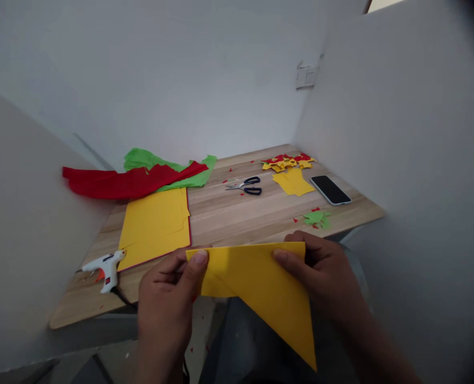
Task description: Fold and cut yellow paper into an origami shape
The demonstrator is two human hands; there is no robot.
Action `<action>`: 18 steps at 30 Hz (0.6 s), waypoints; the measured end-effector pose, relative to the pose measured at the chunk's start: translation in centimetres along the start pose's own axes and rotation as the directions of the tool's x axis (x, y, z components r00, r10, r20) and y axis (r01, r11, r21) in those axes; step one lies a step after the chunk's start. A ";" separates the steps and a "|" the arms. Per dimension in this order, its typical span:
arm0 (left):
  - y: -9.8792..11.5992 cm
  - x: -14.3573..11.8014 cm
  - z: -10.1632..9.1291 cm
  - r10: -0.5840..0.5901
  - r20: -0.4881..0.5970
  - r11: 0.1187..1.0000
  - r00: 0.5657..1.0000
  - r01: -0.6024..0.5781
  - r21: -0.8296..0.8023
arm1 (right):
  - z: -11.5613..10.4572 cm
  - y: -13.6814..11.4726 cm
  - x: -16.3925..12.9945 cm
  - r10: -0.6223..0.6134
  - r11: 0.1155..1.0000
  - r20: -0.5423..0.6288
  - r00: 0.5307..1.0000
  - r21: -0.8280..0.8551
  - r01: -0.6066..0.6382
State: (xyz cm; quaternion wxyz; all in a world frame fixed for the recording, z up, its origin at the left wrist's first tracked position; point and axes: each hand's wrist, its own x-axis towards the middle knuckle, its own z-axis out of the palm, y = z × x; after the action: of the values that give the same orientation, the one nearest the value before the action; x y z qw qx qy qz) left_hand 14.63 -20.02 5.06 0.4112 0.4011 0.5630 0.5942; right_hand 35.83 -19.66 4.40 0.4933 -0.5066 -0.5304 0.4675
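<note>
A yellow sheet of paper (257, 282) hangs between my two hands in front of the table's near edge. Its top edge is straight, and its lower right part tapers to a long point. My left hand (171, 298) pinches the upper left corner, thumb in front and fingers behind. At the upper right, my right hand (321, 272) grips it the same way, its fingers partly hidden behind the paper. Beyond the paper, scissors (247, 185) with dark blue handles lie spread on the table. Left of my left hand rests a white glue gun (108, 268).
On the wooden table (221, 216) lie stacked yellow sheets (152, 224), red crepe paper (133, 182) over green paper (149, 158), yellow and red cut pieces (287, 161), a yellow piece (293, 182), green scraps (317, 218) and a phone (330, 190). Walls enclose the table.
</note>
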 end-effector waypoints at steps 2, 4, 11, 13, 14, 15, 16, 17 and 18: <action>-0.1 0.1 0.0 0.008 0.011 1.000 1.000 -0.008 -0.001 | -0.1 0.2 0.0 -0.011 1.000 0.027 1.000 -0.009 0.012; -0.1 0.2 0.0 0.024 0.034 0.999 0.999 -0.025 0.027 | -0.5 0.3 0.1 -0.035 0.998 0.078 0.996 -0.043 0.038; -0.2 0.0 0.5 0.131 0.143 0.949 0.981 -0.166 0.268 | -1.3 -0.7 1.3 -0.165 0.892 0.347 0.923 -0.348 0.290; -0.4 0.2 0.7 0.210 0.148 0.919 0.966 -0.247 0.307 | -0.8 -0.8 1.8 -0.200 0.862 0.387 0.900 -0.367 0.349; -0.5 0.5 0.7 0.291 0.151 0.893 0.945 -0.325 0.312 | -0.5 -0.7 2.1 -0.249 0.833 0.368 0.896 -0.390 0.392; -0.7 1.0 0.7 0.391 0.153 0.852 0.908 -0.420 0.312 | -0.2 -0.4 2.4 -0.327 0.784 0.328 0.886 -0.429 0.449; -1.1 1.7 0.7 0.488 0.164 0.799 0.858 -0.514 0.314 | 0.1 0.1 2.8 -0.424 0.713 0.282 0.861 -0.482 0.509; -1.6 2.5 0.7 0.566 0.186 0.738 0.803 -0.594 0.321 | 0.4 0.9 3.3 -0.525 0.622 0.240 0.816 -0.546 0.561; -2.3 3.4 0.7 0.622 0.209 0.679 0.755 -0.652 0.336 | 0.7 2.0 3.8 -0.612 0.522 0.218 0.760 -0.610 0.596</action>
State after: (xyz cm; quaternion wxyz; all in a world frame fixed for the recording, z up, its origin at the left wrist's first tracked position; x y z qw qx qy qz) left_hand 14.20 -16.58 2.88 0.1119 0.6676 0.4779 0.5598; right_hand 35.31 -15.74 2.58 0.4239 -0.4338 -0.7936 0.0482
